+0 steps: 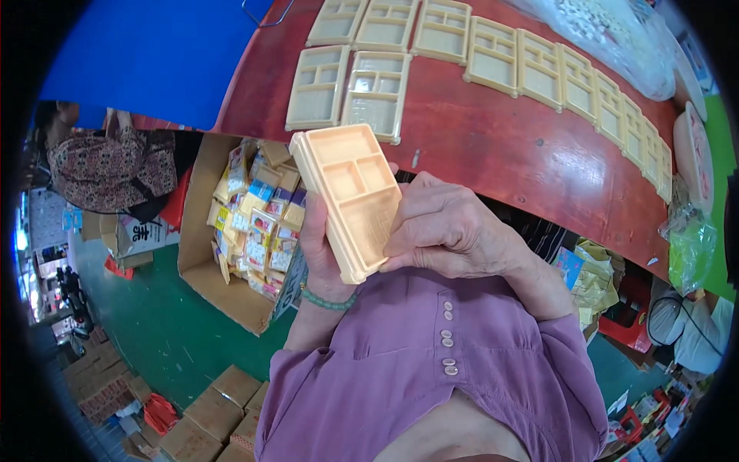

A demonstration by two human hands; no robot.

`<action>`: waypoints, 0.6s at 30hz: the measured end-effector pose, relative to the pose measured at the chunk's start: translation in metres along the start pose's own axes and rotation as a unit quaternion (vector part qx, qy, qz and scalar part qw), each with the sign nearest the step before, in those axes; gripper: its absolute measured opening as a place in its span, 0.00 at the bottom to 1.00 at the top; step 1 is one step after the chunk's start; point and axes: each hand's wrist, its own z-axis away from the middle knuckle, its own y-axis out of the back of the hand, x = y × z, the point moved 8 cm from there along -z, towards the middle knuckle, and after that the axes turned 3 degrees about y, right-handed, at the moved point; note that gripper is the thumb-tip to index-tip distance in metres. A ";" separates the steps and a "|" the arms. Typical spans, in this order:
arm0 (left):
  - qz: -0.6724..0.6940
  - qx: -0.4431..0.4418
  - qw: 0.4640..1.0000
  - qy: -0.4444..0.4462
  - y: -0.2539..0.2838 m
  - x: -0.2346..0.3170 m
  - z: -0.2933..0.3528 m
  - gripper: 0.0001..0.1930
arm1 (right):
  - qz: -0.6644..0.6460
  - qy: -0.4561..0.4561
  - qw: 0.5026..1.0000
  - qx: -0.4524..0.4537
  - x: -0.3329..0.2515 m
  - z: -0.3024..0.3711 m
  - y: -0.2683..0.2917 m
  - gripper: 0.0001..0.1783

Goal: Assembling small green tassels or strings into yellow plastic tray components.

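Observation:
A small stack of cream plastic compartment trays (362, 212) is held up in front of my chest, tilted, its compartments facing me. My left hand (317, 235) is closed round the stack's left side and underside, with a green bead bracelet on that wrist. The fingers of my right hand (446, 231) pinch the right edge of the trays near the lower corner, and the exact fingertip contact is partly hidden. Beyond them, on the red table (462, 123), similar trays (377, 85) lie in rows, one long row (539, 68) curving off to the right.
An open cardboard box (202, 231) full of small packaged items stands at the left, below the table. A clear plastic bag (608, 38) of small white pieces lies at the far right. Another person (115, 169) is at the left. Closed cartons (208, 420) sit on the green floor.

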 end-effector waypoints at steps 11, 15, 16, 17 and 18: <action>0.014 0.016 0.997 0.074 0.000 -0.008 -0.008 0.40 | 0.060 -0.079 0.964 0.246 -0.004 0.036 0.082 0.04; 0.047 0.005 0.997 0.063 0.018 -0.004 -0.011 0.40 | 0.301 -0.117 0.932 0.167 0.019 0.041 0.074 0.04; 0.056 -0.002 0.997 0.059 0.020 -0.003 -0.012 0.40 | 0.332 -0.121 0.926 0.134 0.023 0.039 0.068 0.05; 0.057 -0.002 0.997 0.060 0.022 -0.002 -0.013 0.40 | 0.332 -0.122 0.926 0.133 0.028 0.039 0.065 0.05; 0.059 -0.005 0.997 0.058 0.023 -0.002 -0.013 0.40 | 0.352 -0.122 0.922 0.106 0.034 0.038 0.059 0.06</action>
